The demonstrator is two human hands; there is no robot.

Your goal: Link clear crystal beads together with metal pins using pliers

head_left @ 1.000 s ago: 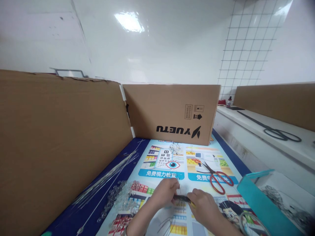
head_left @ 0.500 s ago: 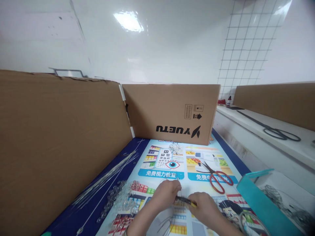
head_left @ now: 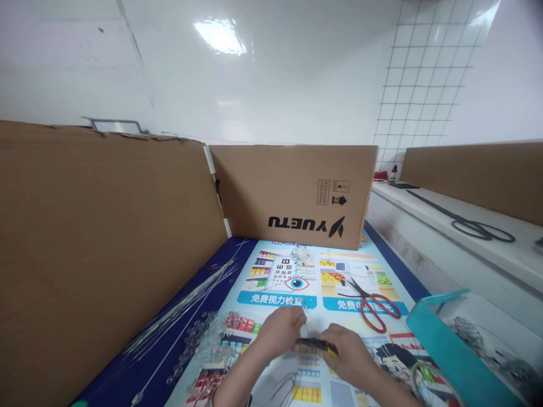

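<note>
My left hand (head_left: 280, 333) and my right hand (head_left: 348, 353) meet low in the middle, over a printed poster mat (head_left: 335, 271). My right hand is closed round a small pair of pliers (head_left: 314, 343) with dark jaws and a yellow handle. The jaws point left at my left hand, whose fingers pinch a thin wire (head_left: 306, 316) that is barely visible. A heap of clear beads (head_left: 207, 342) lies just left of my left hand. Bent wire pieces (head_left: 286, 387) lie under my wrists.
Long straight wires (head_left: 186, 308) lie along the left cardboard wall (head_left: 106, 237). A YUETU cardboard box (head_left: 297, 195) closes the back. Red-handled scissors (head_left: 373, 308) lie right of centre. A teal box (head_left: 449, 350) with wire pieces stands at the right. Black scissors (head_left: 479, 229) rest on the white ledge.
Both hands have stayed together and shifted slightly; the pliers now lie a little flatter. The view has drifted a bit to the right.
</note>
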